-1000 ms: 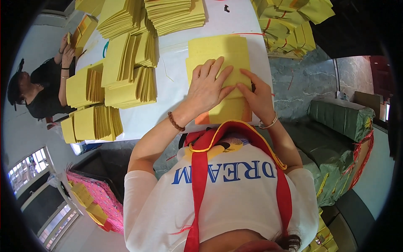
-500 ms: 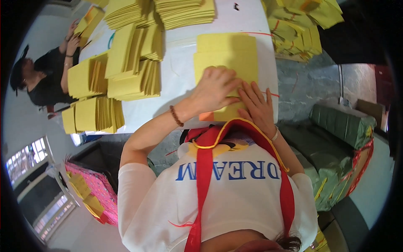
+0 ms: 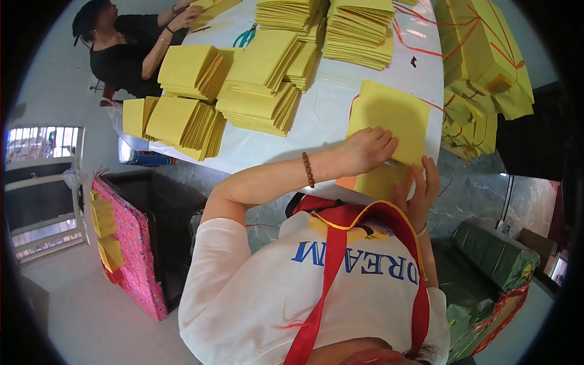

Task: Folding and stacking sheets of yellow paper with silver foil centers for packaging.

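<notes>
White tabletop (image 3: 340, 103) carries a yellow paper sheet (image 3: 389, 118); left hand (image 3: 365, 149) presses it flat, right hand (image 3: 417, 188) pinches its near edge, seemingly mid-fold; next needs firm creasing.

This looks like a small paper-folding workshop, hand labour all the way. A long white table (image 3: 340, 103) runs through the room, loaded with stack after stack of yellow paper sheets (image 3: 261, 79), and more tied bundles (image 3: 480, 67) sit piled at the right edge, bound with red string (image 3: 420, 45). A second person in black (image 3: 121, 48) works at the far end of the same table. Green wrapped bales (image 3: 493, 255) lie on the floor, a pink box (image 3: 131, 243) holds more yellow sheets, and a barred window (image 3: 42, 146) looks out from bare, plain walls
</notes>
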`<state>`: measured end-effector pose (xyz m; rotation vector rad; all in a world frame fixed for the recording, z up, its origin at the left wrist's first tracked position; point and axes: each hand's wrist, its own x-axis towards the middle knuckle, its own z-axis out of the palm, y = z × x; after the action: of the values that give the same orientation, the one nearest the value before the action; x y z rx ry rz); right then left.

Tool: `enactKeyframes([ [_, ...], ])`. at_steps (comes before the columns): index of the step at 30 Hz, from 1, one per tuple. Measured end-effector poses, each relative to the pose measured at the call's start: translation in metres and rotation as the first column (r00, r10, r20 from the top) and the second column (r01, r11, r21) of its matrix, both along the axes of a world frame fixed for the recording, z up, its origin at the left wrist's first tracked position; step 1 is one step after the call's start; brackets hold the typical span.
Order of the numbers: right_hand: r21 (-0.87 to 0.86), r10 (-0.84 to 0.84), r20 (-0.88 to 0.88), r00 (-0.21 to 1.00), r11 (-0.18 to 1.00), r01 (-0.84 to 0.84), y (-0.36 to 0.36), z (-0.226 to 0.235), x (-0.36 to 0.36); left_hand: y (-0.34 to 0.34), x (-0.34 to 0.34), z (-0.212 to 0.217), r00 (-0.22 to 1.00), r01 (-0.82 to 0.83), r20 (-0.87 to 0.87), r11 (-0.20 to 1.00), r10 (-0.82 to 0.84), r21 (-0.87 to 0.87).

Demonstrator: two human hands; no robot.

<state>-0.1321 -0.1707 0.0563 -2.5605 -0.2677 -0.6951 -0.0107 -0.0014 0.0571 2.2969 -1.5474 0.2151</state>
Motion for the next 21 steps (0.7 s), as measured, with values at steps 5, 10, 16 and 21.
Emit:
enactKeyframes([
  [5,-0.078,0.083,0.128,0.988,0.994,-0.074,0.011,-0.012,0.006,0.03,0.015,0.06,0.989,-0.134,0.028,0.963,0.144,-0.233],
  [10,-0.01,0.068,-0.035,0.997,0.998,-0.069,0.019,-0.014,0.009,0.114,0.049,0.098,0.882,-0.386,0.123,0.846,0.456,-0.369],
  [16,-0.207,0.062,-0.234,0.97,0.972,-0.112,0.02,-0.014,0.009,0.166,0.083,0.116,0.696,-0.641,0.159,0.705,0.7,-0.303],
  [21,-0.251,0.061,-0.238,0.969,0.96,-0.122,0.018,-0.015,0.005,0.18,0.099,0.093,0.669,-0.663,0.287,0.725,0.686,-0.188],
])
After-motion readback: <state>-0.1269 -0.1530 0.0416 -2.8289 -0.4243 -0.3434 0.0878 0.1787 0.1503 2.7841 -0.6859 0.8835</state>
